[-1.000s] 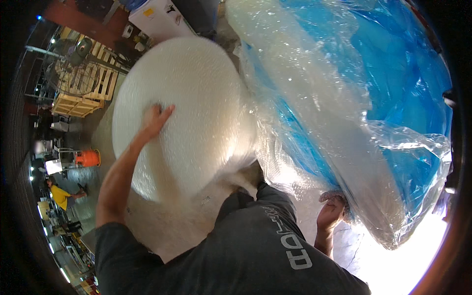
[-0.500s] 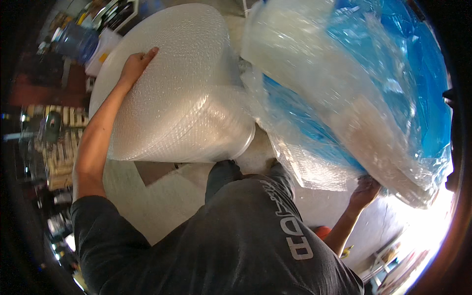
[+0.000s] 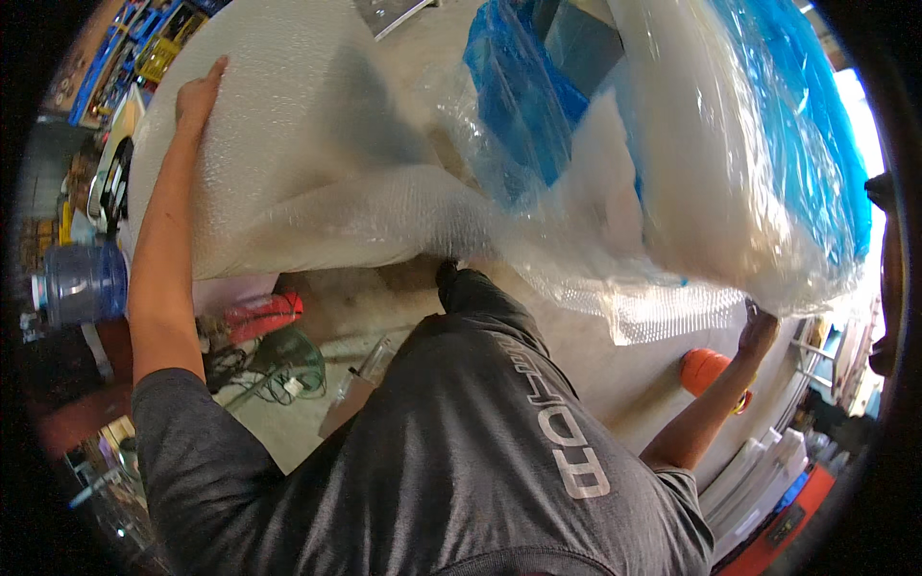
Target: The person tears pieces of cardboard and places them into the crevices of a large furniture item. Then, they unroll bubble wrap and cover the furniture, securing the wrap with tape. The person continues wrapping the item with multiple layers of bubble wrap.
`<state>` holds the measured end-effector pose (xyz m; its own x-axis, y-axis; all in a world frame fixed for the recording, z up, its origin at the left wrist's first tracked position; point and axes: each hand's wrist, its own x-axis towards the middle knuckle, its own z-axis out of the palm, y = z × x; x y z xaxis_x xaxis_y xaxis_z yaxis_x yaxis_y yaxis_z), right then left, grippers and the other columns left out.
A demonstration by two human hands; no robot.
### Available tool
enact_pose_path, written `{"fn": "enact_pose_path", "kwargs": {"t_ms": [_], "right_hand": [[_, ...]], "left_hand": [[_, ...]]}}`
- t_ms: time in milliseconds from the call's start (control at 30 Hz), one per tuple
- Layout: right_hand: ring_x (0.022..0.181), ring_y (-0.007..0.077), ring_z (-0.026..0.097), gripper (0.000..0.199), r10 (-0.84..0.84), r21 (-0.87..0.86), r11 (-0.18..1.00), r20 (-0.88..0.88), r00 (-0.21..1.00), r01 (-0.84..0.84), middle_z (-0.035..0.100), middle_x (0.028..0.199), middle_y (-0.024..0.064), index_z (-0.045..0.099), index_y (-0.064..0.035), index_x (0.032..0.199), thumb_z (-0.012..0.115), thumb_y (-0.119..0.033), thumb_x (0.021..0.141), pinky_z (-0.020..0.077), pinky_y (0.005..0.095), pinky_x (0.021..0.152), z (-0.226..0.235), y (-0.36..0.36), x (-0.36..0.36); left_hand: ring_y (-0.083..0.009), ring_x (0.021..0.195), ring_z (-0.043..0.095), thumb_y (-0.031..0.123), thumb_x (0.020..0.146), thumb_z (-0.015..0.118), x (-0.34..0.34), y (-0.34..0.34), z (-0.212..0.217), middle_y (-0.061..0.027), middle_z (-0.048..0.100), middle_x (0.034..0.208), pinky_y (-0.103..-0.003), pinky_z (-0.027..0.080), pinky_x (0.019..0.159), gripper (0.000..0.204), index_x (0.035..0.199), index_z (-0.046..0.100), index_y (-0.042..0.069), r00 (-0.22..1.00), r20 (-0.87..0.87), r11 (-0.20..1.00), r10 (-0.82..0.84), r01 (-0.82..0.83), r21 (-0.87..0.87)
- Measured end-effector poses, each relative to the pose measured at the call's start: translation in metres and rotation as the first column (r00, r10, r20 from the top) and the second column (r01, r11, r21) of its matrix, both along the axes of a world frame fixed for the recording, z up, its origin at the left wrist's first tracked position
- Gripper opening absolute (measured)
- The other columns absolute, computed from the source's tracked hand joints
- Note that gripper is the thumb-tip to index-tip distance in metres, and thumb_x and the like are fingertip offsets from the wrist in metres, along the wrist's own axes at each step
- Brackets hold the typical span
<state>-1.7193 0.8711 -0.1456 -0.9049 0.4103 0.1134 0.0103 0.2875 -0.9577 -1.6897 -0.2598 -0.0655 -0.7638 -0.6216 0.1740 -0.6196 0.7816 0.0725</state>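
Observation:
A large roll of clear bubble wrap (image 3: pixel 279 106) takes up the upper left. My left hand (image 3: pixel 199 99) grips its left side, thumb on the surface and the other fingers mostly hidden. A bulky bundle of clear plastic film (image 3: pixel 682 144) with blue film (image 3: pixel 523 96) in it fills the upper right. Below that bundle hangs a bubble wrap sheet (image 3: pixel 663 312). My right hand (image 3: pixel 759 331) is closed at the sheet's right end, beneath the bundle's lower edge. Exactly which layers it pinches, I cannot make out.
On the left stand a large blue water bottle (image 3: pixel 84 283) and a red object (image 3: pixel 259 317) near a round green fan-like thing (image 3: pixel 291 365). An orange-red round object (image 3: pixel 706 372) lies on the floor by my right forearm. White panels (image 3: pixel 754 485) lean at lower right.
My view and body have turned, showing other floor items. The bubble wrap roll and the film bundle have shifted up in view, both hands keeping their places on them.

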Motion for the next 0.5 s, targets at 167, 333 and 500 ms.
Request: {"fn": "enact_pose_path", "kwargs": {"t_ms": [167, 333, 500], "right_hand": [[0.096, 0.0250, 0.064, 0.039, -0.292, -0.177, 0.944, -0.047, 0.955, 0.280, 0.068, 0.111, 0.0121, 0.062, -0.0071, 0.122, 0.053, -0.039, 0.100, 0.0505, 0.0400, 0.073, 0.009, -0.029, 0.050], [0.095, 0.0310, 0.065, 0.038, -0.525, 0.174, 0.836, -0.020, 0.851, 0.520, 0.068, 0.108, 0.0163, 0.063, -0.0061, 0.115, 0.052, -0.038, 0.098, 0.0506, 0.0438, 0.077, -0.005, -0.111, 0.097], [0.095, 0.0370, 0.066, 0.037, -0.701, 0.502, 0.625, 0.023, 0.713, 0.598, 0.069, 0.104, 0.0205, 0.063, -0.0050, 0.109, 0.050, -0.037, 0.096, 0.0507, 0.0476, 0.080, -0.030, -0.187, 0.084]], "left_hand": [[-0.0457, 0.102, 0.067, 0.090, 0.081, 0.038, -0.082, -0.092, 0.014, -0.0335, 0.069, 0.102, -0.051, 0.051, 0.088, 0.107, 0.098, 0.073, -0.010, 0.993, 0.089, 0.972, 0.082, -0.059, -0.228], [-0.0396, 0.092, 0.069, 0.082, 0.080, 0.055, -0.150, -0.136, 0.003, -0.0289, 0.072, 0.094, -0.050, 0.052, 0.080, 0.098, 0.091, 0.073, -0.013, 0.888, -0.335, 0.944, 0.315, -0.256, 0.210], [-0.0366, 0.101, 0.068, 0.063, 0.090, 0.056, -0.272, -0.161, -0.097, -0.0263, 0.069, 0.112, -0.045, 0.053, 0.086, 0.083, 0.112, 0.063, -0.017, 0.807, -0.317, 0.775, 0.498, -0.250, 0.581]]}}
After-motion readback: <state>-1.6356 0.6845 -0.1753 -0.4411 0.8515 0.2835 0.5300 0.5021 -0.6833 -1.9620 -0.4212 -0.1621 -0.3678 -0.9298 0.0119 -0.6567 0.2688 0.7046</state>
